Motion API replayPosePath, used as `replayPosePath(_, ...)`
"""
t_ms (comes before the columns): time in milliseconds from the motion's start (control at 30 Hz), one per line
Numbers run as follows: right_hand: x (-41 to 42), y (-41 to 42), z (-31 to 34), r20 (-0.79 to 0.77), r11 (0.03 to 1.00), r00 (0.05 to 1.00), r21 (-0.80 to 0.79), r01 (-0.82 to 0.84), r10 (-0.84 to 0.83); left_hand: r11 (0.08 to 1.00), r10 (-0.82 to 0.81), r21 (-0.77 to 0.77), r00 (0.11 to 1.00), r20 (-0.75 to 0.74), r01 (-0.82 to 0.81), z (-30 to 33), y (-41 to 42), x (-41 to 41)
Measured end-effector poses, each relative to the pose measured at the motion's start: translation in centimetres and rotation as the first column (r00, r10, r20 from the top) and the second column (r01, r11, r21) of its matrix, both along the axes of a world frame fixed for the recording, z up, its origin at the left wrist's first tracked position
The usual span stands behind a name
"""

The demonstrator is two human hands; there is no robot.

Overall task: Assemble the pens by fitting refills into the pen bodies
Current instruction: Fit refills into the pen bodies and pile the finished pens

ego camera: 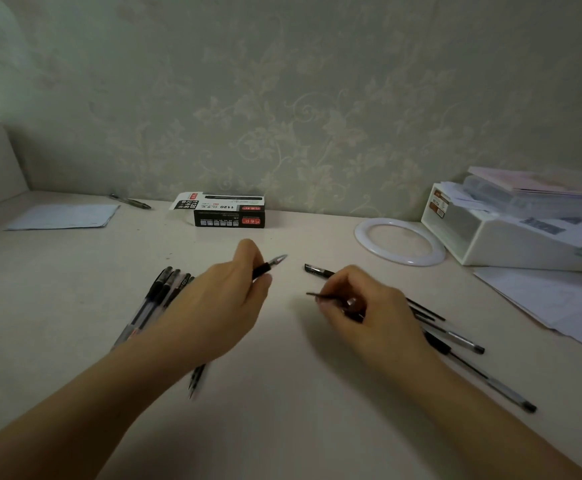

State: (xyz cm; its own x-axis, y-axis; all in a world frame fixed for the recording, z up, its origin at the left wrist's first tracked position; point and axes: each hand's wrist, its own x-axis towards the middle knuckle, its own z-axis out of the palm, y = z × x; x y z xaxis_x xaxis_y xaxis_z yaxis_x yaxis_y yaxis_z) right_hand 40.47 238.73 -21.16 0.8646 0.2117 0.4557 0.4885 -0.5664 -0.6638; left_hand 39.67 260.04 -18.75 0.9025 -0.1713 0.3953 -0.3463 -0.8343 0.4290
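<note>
Above the pale table point(282, 393), the left hand point(225, 306) gripped a clear-bodied pen with a black grip and silver tip point(271, 264), tip pointing right. The right hand point(369, 306) pinched a thin black refill point(322, 296) aimed left. A bundle of capped black pens point(165, 289) lay to the left; loose pen bodies and refills point(456, 341) lay to the right.

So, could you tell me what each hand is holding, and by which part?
The left hand grips a pen by its barrel behind the tip; the right hand pinches a thin refill near one end.
</note>
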Motion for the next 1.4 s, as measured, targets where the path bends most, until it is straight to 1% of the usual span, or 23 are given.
replayPosePath(33,0.0,0.1,-0.3,0.033,0.992,0.999,-0.129,0.007,-0.003,1.0,-0.02,0.0,1.0,-0.022,0.02,-0.2,-0.1,0.0)
replayPosePath(67,-0.1,0.2,-0.5,0.053,0.976,0.999,-0.216,0.013,-0.001,0.999,-0.039,0.006,0.998,-0.039,0.039,-0.4,-0.2,0.1)
replayPosePath(100,0.0,0.2,-0.6,0.059,0.964,0.998,-0.265,0.013,0.003,0.998,-0.055,0.019,0.997,-0.045,0.056,-0.6,-0.3,0.1)
replayPosePath(200,0.0,0.3,-0.8,0.036,0.937,0.999,-0.348,0.006,0.007,0.992,-0.1,0.078,0.995,-0.028,0.102,-1.0,-0.6,0.1)
replayPosePath(333,0.0,0.4,-1.0,0.064,0.918,0.997,-0.396,-0.011,0.039,0.987,-0.149,0.062,0.988,-0.029,0.15,-1.3,-0.9,0.2)
replayPosePath(400,0.1,0.3,-0.9,0.076,0.938,0.997,-0.346,0.009,0.018,0.984,-0.167,0.056,0.985,-0.033,0.169,-1.3,-1.0,0.2)
replayPosePath(467,0.1,0.3,-0.5,0.044,0.978,0.999,-0.206,0.019,-0.01,0.98,-0.193,0.049,0.981,-0.022,0.194,-1.3,-1.1,0.1)
replayPosePath(533,0.1,0.4,-0.2,-0.008,0.997,1.0,-0.074,0.001,-0.002,0.974,-0.223,0.037,0.975,-0.012,0.223,-1.2,-1.2,0.0)
replayPosePath(700,0.1,0.4,0.0,-0.12,0.992,0.987,0.077,-0.099,0.108,0.962,-0.272,0.0,0.962,-0.01,0.272,-1.0,-1.6,-0.1)
replayPosePath(833,0.1,-0.1,0.6,-0.156,0.976,0.975,0.173,-0.134,0.161,0.96,-0.281,-0.029,0.953,-0.109,0.28,-1.1,-1.5,0.1)
replayPosePath(900,0.1,-0.4,0.8,-0.173,0.973,0.969,0.181,-0.142,0.174,0.959,-0.283,-0.054,0.951,-0.123,0.279,-1.1,-1.4,0.2)
replayPosePath(1033,0.1,-0.3,0.5,-0.204,0.988,0.97,0.108,-0.112,0.132,0.957,-0.288,-0.075,0.951,-0.11,0.281,-1.2,-1.4,0.1)
replayPosePath(1100,0.1,-0.1,0.4,-0.181,0.986,0.976,0.136,-0.098,0.122,0.956,-0.291,-0.071,0.952,-0.1,0.285,-1.2,-1.5,0.0)
replayPosePath(1200,0.3,-0.2,0.4,-0.142,0.985,0.981,0.129,-0.111,0.13,0.955,-0.293,-0.068,0.952,-0.093,0.287,-1.3,-1.6,0.0)
replayPosePath(1300,0.4,-0.4,0.4,-0.149,0.986,0.978,0.104,-0.129,0.144,0.961,-0.276,-0.058,0.956,-0.096,0.272,-1.4,-1.5,0.1)
replayPosePath(1400,0.2,-0.1,0.3,-0.167,0.991,0.979,0.091,-0.103,0.117,0.96,-0.277,-0.07,0.956,-0.096,0.271,-1.4,-1.5,0.2)
